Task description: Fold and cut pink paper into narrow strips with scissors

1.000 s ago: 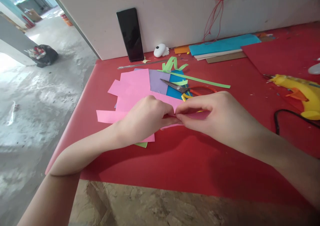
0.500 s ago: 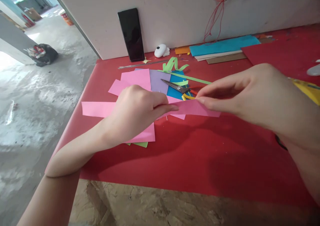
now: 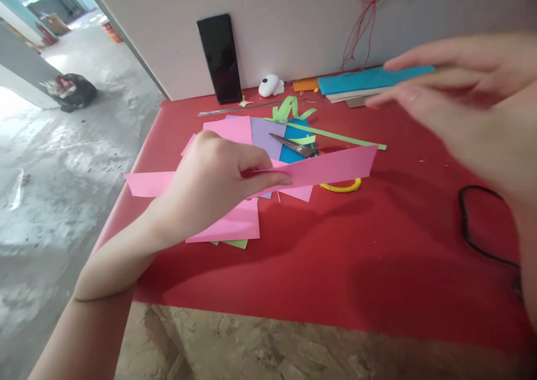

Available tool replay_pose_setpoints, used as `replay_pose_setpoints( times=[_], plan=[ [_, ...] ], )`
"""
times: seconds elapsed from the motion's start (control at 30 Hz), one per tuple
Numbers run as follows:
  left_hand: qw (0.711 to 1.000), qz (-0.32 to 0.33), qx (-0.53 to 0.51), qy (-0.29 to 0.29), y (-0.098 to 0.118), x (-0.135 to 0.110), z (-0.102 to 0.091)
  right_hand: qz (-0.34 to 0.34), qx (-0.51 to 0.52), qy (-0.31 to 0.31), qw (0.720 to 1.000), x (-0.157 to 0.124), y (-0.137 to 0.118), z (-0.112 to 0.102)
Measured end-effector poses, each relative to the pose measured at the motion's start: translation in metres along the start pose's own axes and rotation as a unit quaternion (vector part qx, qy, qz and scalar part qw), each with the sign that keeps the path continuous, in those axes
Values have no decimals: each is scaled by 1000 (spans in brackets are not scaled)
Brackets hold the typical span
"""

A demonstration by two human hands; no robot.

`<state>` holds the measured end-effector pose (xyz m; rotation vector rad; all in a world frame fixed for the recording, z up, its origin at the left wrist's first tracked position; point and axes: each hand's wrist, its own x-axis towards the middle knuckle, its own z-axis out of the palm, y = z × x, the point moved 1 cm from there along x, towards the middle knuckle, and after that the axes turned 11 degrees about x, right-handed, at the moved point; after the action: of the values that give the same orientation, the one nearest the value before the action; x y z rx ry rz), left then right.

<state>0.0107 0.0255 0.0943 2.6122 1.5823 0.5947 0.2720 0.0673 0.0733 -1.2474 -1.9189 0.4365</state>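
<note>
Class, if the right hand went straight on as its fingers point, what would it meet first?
Likely the blue sheet, which the right hand overlaps in view; it may pass above, depth being unclear.

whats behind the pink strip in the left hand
Behind the pink strip are scissors, their blades showing above it and a yellow handle loop below, plus blue paper. The strip covers part of the handles, which cannot be seen.

One person's bare left hand (image 3: 213, 181), near the centre, has smooth, rounded knuckles. The slim left forearm (image 3: 121, 257) is uncovered, a thin dark line (image 3: 98, 300) crossing the elbow (image 3: 86, 287) at lower left. The bare right hand (image 3: 474, 108), upper right, is blurred, with long fingers.
</note>
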Motion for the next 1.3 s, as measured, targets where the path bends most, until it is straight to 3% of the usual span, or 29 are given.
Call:
replay_pose_setpoints(
  times=[0.07, 0.1, 0.2, 0.43, 0.57, 0.73, 0.97, 1.17, 1.3],
  plan=[
    [1000, 12, 1, -16, 3, 0, 7, -58, -2, -4, 998, -8, -29, 14],
    [1000, 14, 2, -20, 5, 0, 10, -104, -4, -42, 994, -13, -42, 21],
    [999, 20, 8, -33, 9, -1, 15, -151, 11, -100, 983, -24, -59, 34],
    [993, 27, 16, -110, -3, 5, 9, -86, -95, -30, 991, -7, -33, 17],
    [991, 24, 25, -131, -5, 7, 12, -55, -80, -68, 993, -2, -29, 24],
    [993, 68, -12, -91, 8, 4, 22, -85, 41, -115, 989, -18, -44, 47],
    [994, 100, 3, -53, 13, -5, 33, -114, -17, -101, 988, -29, -53, 56],
    [992, 117, 18, -44, 14, -7, 32, -50, -39, -113, 992, -26, -57, 50],
    [992, 107, 43, -41, 13, -7, 23, -14, -12, -82, 996, -20, -51, 37]
  ],
)
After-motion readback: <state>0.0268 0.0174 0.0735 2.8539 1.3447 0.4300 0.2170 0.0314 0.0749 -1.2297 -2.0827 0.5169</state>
